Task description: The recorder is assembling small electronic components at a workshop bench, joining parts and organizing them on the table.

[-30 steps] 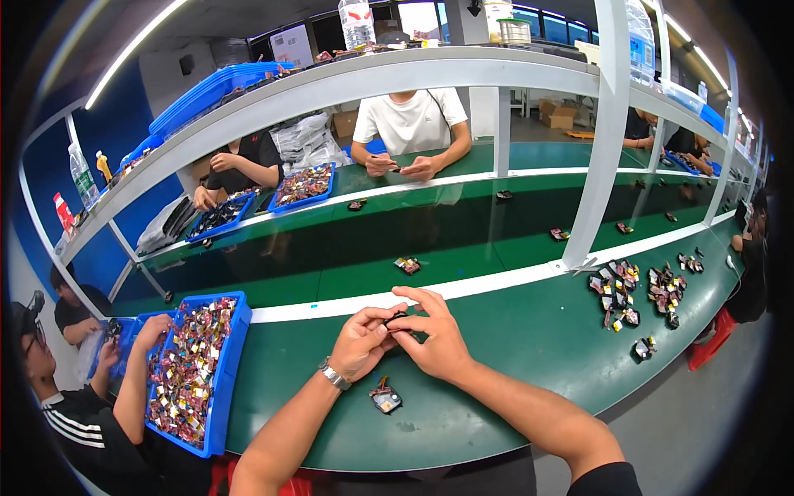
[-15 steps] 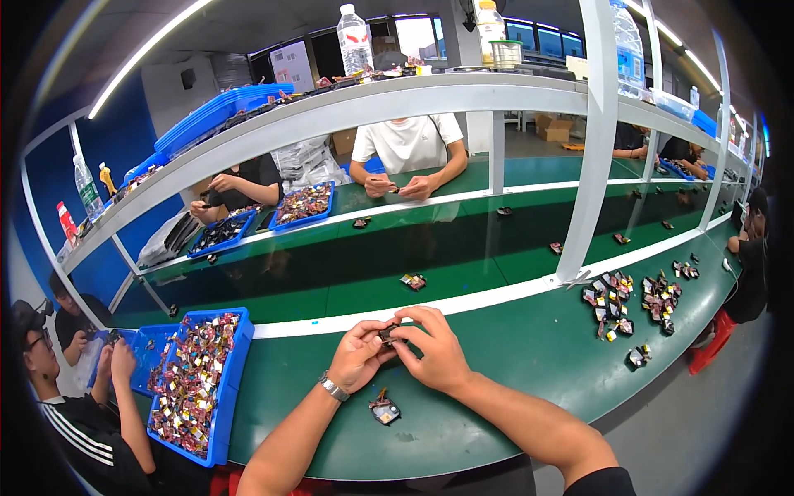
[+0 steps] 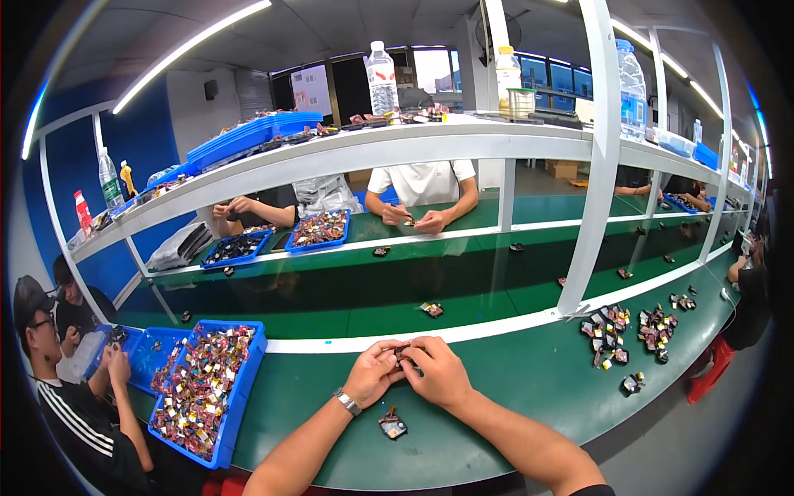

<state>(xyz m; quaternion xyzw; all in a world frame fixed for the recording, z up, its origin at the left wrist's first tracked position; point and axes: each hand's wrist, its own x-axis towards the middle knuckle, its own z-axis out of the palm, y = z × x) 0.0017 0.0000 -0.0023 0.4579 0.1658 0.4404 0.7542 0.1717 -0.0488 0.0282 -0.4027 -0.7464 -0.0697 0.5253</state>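
Observation:
My left hand (image 3: 370, 377), with a metal-banded watch on its wrist, and my right hand (image 3: 437, 372) meet over the green bench. Between their fingertips they pinch a small dark electronic part (image 3: 402, 354), mostly covered by the fingers. Both hands are closed around it. Just below them on the bench lies a small black-cased assembly (image 3: 392, 426) with a pale face and a reddish-brown strip sticking up. To the left of my hands stands a blue tray (image 3: 246, 395) heaped with small reddish, white and yellow parts (image 3: 198, 397).
At right on the bench are loose groups of assemblies (image 3: 606, 335) and a single assembly (image 3: 632, 383). A white upright post (image 3: 589, 190) and a shelf (image 3: 347, 157) cross ahead. A conveyor belt (image 3: 364, 289) carries scattered pieces. A co-worker (image 3: 83, 413) sits at left; another works opposite.
The head view has tilted up a little, so the scene sits lower and further right in the picture. My hands stay together on the small part, with the right fingers slightly shifted.

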